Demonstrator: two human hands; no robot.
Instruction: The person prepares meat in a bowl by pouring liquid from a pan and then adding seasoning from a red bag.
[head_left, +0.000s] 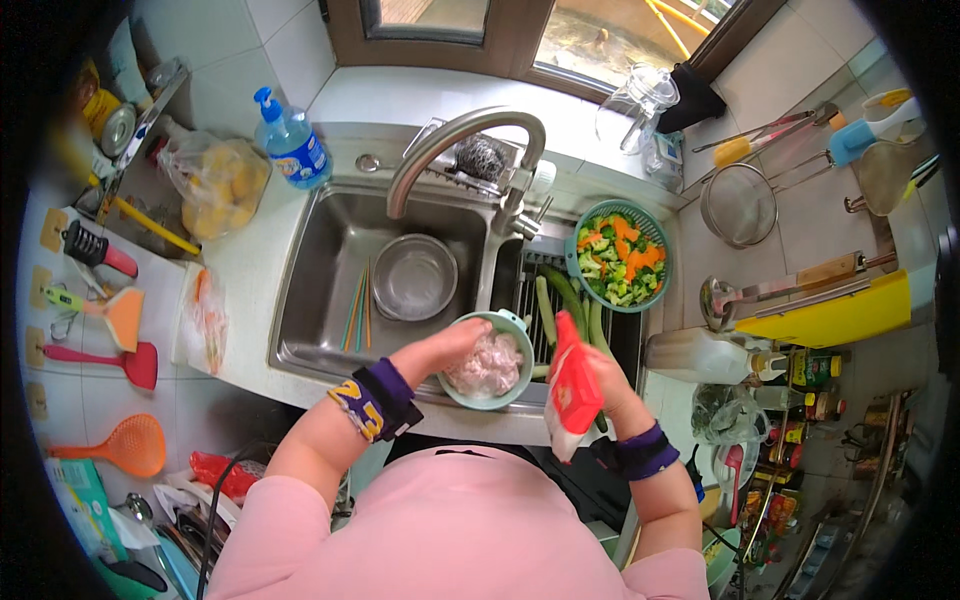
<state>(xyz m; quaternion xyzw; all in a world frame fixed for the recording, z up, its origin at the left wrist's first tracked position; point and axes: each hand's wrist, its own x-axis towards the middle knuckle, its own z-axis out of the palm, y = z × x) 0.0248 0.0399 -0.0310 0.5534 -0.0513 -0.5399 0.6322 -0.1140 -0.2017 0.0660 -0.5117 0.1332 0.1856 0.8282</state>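
My left hand (459, 343) reaches over the left rim of a pale green bowl (527, 375), its fingers at the whitish-pink, powder-coated pieces (489, 366) inside, which look like raw meat. Whether the fingers grip any piece cannot be told. The bowl rests at the front of the sink, by the divider. In my right hand (611, 379) is a red and white plastic packet (576, 386), held just right of the bowl. Behind the packet, long green vegetables (561, 289) lie on a rack over the right basin. A green colander (621, 255) of broccoli and orange slices stands beyond.
In the left basin (330, 247) are a round metal bowl (415, 276) and several coloured chopsticks (357, 307). The curved faucet (480, 120) arches above. A blue soap bottle (298, 146) and a bag of yellow fruit (221, 187) stand left; a large plastic jug (694, 356) is at the right.
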